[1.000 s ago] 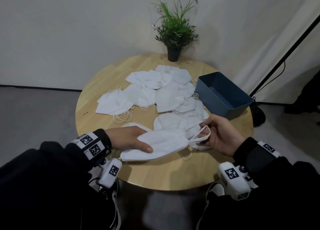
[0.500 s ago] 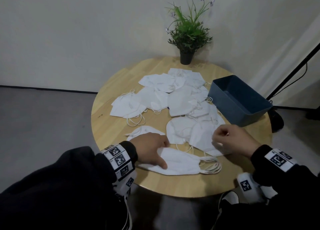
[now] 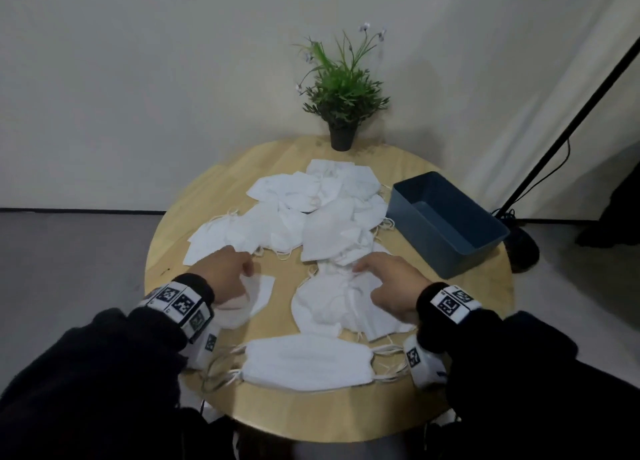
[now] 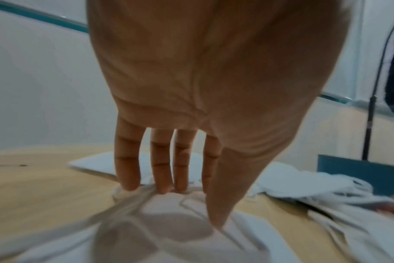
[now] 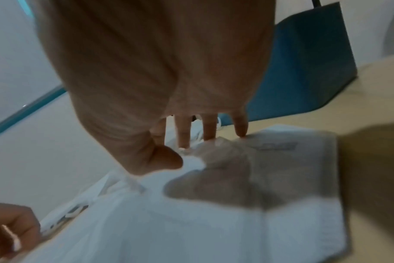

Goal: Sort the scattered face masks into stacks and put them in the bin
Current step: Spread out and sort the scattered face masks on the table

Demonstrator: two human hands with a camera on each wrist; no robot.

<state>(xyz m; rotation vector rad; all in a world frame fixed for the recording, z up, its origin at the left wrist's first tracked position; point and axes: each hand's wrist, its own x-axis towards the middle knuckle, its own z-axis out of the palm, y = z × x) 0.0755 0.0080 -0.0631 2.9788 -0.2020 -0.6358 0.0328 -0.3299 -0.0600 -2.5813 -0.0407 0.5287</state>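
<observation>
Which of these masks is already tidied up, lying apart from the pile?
The flat mask at the table's near edge, between the wrists: spread out alone, untouched, while the others overlap.

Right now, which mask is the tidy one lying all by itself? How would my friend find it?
Find the round wooden table. At its near edge, between the two wrists, lies one flat mask. Unlike the jumbled pile beyond, it lies alone, smoothed lengthwise, ear loops out at both ends.
</observation>
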